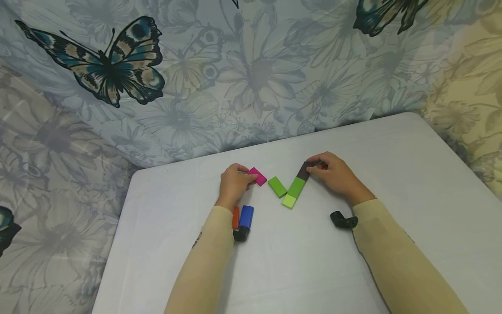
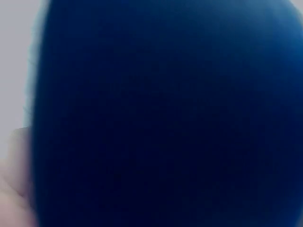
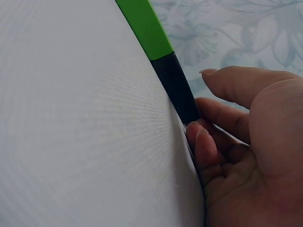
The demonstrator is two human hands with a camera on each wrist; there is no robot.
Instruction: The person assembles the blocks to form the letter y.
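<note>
In the head view my left hand (image 1: 232, 185) pinches a flat pink block (image 1: 257, 176), its thumb on the top face. My right hand (image 1: 333, 174) touches a dark, nearly black block (image 1: 303, 170) at the far end of a slanting row. A green block (image 1: 296, 188) and a pale lime block (image 1: 289, 201) continue that row. Another green block (image 1: 277, 187) leans in toward it, making a V. In the right wrist view, fingertips touch the dark block (image 3: 177, 87) while the thumb (image 3: 232, 85) stands apart. Dark blue fills most of the left wrist view, hiding the left fingers.
Beside my left wrist lie a blue block (image 1: 246, 216) and a partly hidden orange-red block (image 1: 235, 217). Black devices (image 1: 343, 220) sit at both wrists. The white table (image 1: 298, 266) meets a wall of butterfly-and-flower fabric (image 1: 251, 87) at its back edge.
</note>
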